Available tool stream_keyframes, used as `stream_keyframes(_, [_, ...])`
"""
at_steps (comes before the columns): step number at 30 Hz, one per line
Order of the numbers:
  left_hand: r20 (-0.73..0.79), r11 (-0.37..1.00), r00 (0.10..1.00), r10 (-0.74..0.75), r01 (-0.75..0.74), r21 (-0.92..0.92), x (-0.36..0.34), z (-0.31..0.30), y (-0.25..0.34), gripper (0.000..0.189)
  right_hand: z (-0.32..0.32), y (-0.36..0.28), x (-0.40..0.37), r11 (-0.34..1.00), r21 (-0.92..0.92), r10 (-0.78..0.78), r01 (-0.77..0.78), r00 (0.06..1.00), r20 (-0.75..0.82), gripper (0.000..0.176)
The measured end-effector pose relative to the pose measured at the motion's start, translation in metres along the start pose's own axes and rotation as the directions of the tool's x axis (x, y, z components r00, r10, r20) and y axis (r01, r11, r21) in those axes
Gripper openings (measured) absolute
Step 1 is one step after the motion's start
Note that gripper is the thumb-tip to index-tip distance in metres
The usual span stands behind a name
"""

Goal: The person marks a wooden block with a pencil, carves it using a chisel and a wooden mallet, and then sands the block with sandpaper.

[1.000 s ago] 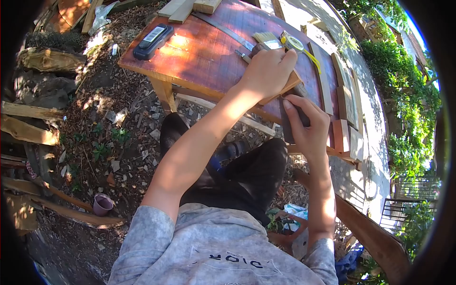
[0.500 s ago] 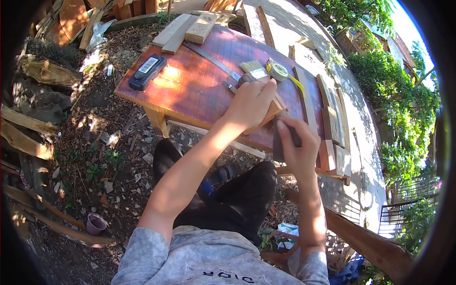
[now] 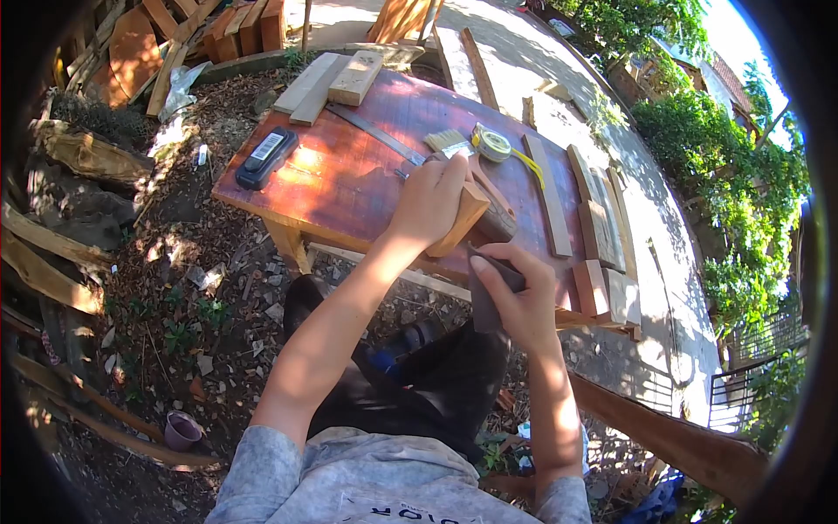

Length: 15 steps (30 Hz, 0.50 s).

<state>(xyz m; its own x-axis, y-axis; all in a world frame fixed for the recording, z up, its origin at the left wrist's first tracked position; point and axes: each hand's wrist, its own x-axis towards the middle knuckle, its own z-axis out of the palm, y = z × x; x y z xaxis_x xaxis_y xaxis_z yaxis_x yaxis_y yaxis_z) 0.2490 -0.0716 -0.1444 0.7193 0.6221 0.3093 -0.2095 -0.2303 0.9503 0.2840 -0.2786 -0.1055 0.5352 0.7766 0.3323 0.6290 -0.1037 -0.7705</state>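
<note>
My left hand [image 3: 429,203] is closed round a wooden block [image 3: 463,218], held tilted above the near edge of the reddish table [image 3: 349,188]. In my right hand [image 3: 521,297] is a dark, thin sheet [image 3: 485,301], pinched between thumb and fingers, just below and right of the block and apart from it. Beside the block lies a brown rounded wooden tool [image 3: 497,220], partly hidden. Behind my left hand are a brush [image 3: 449,142], a yellow tape measure [image 3: 494,145] and a metal ruler [image 3: 375,131].
A black case [image 3: 267,158] lies at the table's left corner. Boards [image 3: 356,79] rest at the far left corner. A long strip [image 3: 548,196] and several wood pieces [image 3: 598,231] line the right side. A purple pot [image 3: 182,430] stands on the ground.
My right hand has moved down and left with the dark sheet, away from the block. My left hand and the block have shifted slightly left and down, and more of the rounded tool shows.
</note>
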Motion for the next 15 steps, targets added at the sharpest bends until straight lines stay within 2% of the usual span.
stream_keyframes(2, [-0.015, 0.998, 1.000, 0.006, -0.005, 0.069, -0.001, 0.003, 0.006, 0.060, -0.001, 0.000, -0.003, 1.000, 0.017, 0.010, -0.009, 0.998, -0.057, 0.021])
stream_keyframes(5, [0.074, 0.987, 0.996, -0.044, 0.055, -0.149, -0.001, 0.001, -0.003, 0.065, -0.005, 0.003, -0.008, 0.998, -0.035, -0.054, 0.050, 0.993, -0.106, 0.019])
stream_keyframes(6, [0.176, 0.935, 0.972, -0.155, 0.202, -0.292, 0.000, -0.002, -0.002, 0.066, -0.007, -0.001, -0.009, 0.993, -0.075, -0.095, 0.086, 0.989, -0.116, 0.018])
stream_keyframes(9, [0.288, 0.831, 0.885, -0.366, 0.450, -0.326, -0.004, -0.007, 0.005, 0.068, -0.012, -0.008, -0.003, 0.931, -0.256, -0.307, 0.260, 0.937, -0.166, 0.017])
stream_keyframes(10, [0.344, 0.788, 0.856, -0.385, 0.499, -0.360, -0.007, -0.010, 0.010, 0.069, -0.015, -0.011, 0.000, 0.888, -0.329, -0.394, 0.322, 0.901, -0.181, 0.018])
stream_keyframes(13, [0.351, 0.736, 0.837, -0.420, 0.541, -0.408, -0.015, -0.013, 0.031, 0.067, -0.023, -0.034, 0.012, 0.566, -0.656, -0.715, 0.500, 0.694, -0.088, 0.023])
stream_keyframes(14, [0.389, 0.687, 0.826, -0.408, 0.559, -0.465, -0.012, -0.010, 0.023, 0.065, -0.022, -0.037, 0.012, 0.442, -0.702, -0.769, 0.559, 0.639, 0.025, 0.027])
stream_keyframes(15, [0.397, 0.701, 0.820, -0.412, 0.563, -0.437, -0.010, -0.010, 0.020, 0.065, -0.021, -0.041, 0.012, 0.330, -0.687, -0.801, 0.648, 0.577, 0.160, 0.025])
